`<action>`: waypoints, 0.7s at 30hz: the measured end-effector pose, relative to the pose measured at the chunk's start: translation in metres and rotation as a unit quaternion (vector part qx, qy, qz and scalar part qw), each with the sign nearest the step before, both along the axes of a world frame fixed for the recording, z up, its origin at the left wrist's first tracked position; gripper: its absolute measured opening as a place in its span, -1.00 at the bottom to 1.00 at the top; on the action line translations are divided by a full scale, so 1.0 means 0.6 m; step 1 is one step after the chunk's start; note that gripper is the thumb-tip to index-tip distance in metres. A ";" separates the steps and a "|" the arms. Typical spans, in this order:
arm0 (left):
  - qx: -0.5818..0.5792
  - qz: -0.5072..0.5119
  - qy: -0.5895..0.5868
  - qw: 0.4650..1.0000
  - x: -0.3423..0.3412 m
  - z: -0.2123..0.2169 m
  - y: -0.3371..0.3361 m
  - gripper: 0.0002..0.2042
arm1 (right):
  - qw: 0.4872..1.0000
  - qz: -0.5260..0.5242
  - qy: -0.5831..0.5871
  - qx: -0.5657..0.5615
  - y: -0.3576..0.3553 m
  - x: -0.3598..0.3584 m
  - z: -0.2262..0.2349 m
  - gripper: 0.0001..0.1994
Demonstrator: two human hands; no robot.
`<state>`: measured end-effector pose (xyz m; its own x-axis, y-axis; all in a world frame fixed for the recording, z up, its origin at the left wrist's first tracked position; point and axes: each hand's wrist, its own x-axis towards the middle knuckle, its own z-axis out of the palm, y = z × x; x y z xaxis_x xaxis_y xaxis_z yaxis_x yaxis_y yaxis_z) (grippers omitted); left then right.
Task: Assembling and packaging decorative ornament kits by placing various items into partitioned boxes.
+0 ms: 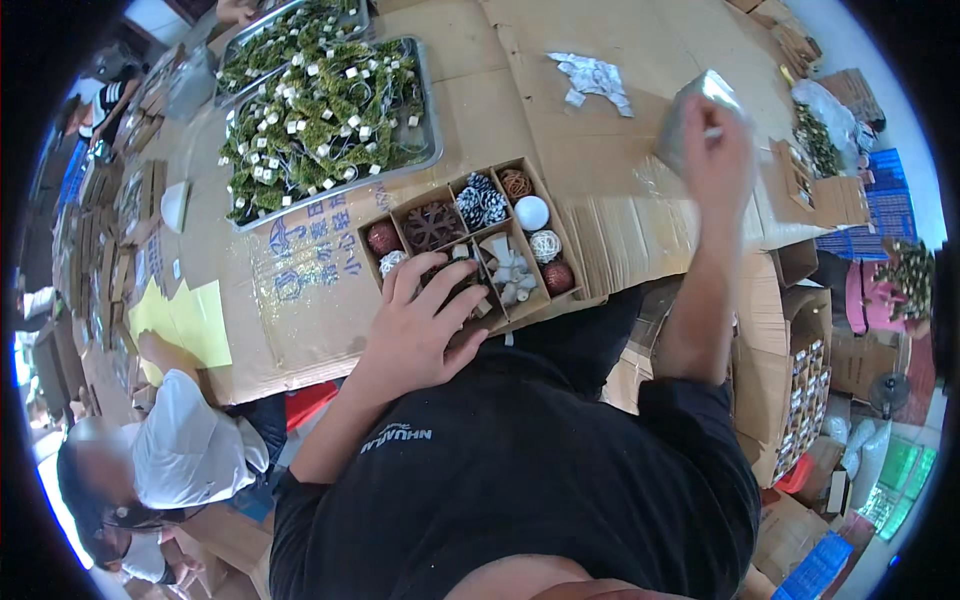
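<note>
Directly beneath left-hand fingers (437, 283): compartmented ornament box (563, 262) (touching).

The person wears a black short-sleeved shirt (520, 480) with a small line of light lettering printed on the chest. The sleeves end above the elbows, leaving both forearms bare. The left hand (420, 320) and right hand (718, 160) are bare too, with no gloves, rings or watch showing.

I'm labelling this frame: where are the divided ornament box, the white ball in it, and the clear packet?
divided ornament box (571, 262): head view, right cardboard wall.
white ball (531, 212): head view, its centre.
clear packet (683, 122): head view, middle of the film.
</note>
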<state>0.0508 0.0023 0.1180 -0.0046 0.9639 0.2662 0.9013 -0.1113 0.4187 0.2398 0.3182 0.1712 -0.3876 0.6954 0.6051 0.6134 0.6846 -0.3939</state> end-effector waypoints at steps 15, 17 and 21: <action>0.115 0.097 -0.200 0.968 -0.022 0.011 -0.044 -0.75 | 0.871 0.055 -0.096 -0.478 0.390 0.254 -0.143 -0.76; 0.113 0.105 -0.193 0.969 -0.023 0.011 -0.050 -0.76 | 0.856 0.070 -0.040 -0.511 0.383 0.250 -0.152 -0.75; 0.109 0.132 -0.238 0.956 -0.021 0.005 -0.051 -0.78 | 0.801 0.096 -0.003 -0.590 0.405 0.270 -0.147 -0.66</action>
<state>0.0380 -0.0282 0.1207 -0.4110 0.8346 0.3669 0.6231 -0.0367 0.7813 0.4015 0.5609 0.0832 -0.5572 0.7089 -0.4324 0.5449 -0.0807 -0.8346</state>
